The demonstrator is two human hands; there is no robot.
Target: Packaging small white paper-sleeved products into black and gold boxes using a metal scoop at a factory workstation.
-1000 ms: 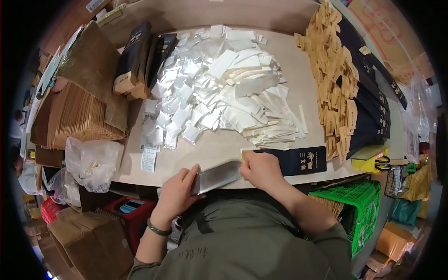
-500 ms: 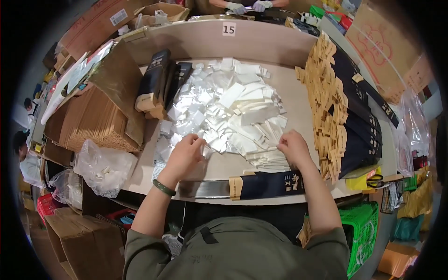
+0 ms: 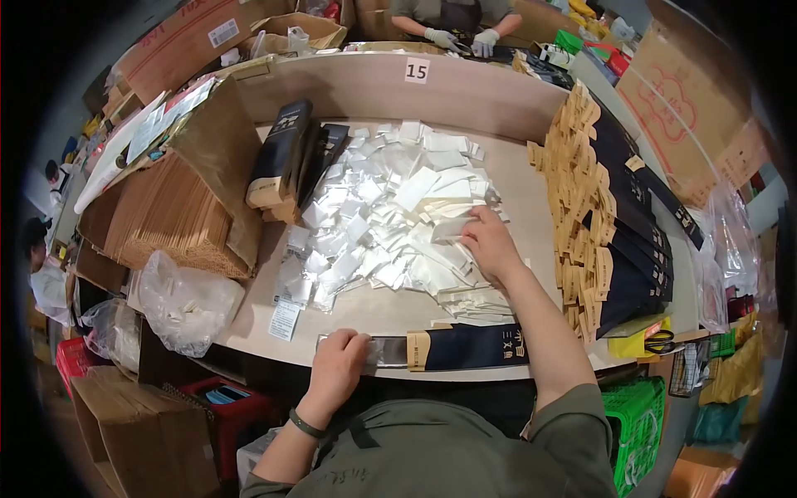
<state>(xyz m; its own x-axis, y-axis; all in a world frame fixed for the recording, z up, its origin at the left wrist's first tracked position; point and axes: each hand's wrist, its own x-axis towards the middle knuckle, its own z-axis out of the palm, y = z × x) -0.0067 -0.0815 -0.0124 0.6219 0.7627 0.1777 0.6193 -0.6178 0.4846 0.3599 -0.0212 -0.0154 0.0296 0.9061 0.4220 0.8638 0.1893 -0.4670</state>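
A heap of small white and clear sachets (image 3: 365, 212) covers the middle of the table. My right hand (image 3: 496, 245) reaches into its right side, thumb and fingers pinched on a white sachet (image 3: 451, 230). At the table's near edge lies a flat shiny metal strip (image 3: 388, 352), its right part covered by a dark blue and tan packaging sleeve (image 3: 469, 347). My left hand (image 3: 339, 365) is closed over the strip's left end, fingers curled; what they grip is hidden. A printed slip (image 3: 284, 320) lies just left of that hand.
Dark sleeves with tan ends (image 3: 581, 241) are piled along the right side. More sleeves (image 3: 282, 158) stand at the left, beside a carton of brown cardboard sheets (image 3: 166, 207) and a plastic bag (image 3: 187, 303). Scissors (image 3: 660, 341) rest at the right edge. A gloved co-worker (image 3: 457, 21) works beyond the partition.
My left hand has moved down from the heap to the strip's left end. The right hand has moved up and left into the heap, onto a white sachet. The view has shifted slightly.
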